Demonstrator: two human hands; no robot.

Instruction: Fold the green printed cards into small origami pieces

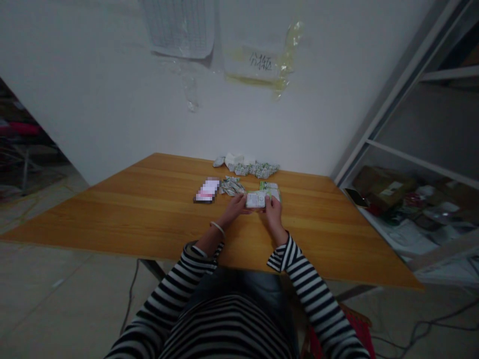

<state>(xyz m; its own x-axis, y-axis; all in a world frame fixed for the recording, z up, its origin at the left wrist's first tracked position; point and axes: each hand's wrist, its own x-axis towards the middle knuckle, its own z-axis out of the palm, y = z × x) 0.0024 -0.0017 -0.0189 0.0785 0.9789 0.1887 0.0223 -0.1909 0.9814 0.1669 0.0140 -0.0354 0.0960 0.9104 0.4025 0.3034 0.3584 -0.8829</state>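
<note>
Both my hands hold a small white-and-green packet (256,199) with printed text, just above the table. My left hand (238,205) is closed on its left end, and my right hand (273,208) grips the right end with the thumb on top. Similar packets (275,187) lie right behind my right hand. Beyond my left hand sits a crumpled bunch of printed white-and-green wrappers (232,186). A phone (208,190) with a blurred-out lit screen rests to the left of it. What is inside the held packet cannot be seen.
The wooden table (149,209) stands against a white wall with taped papers (258,60). More crumpled wrappers (262,169) lie along its back edge. A dark phone (356,197) is at the right edge, beside a metal shelf with a cardboard box (387,187). Cables run over the floor.
</note>
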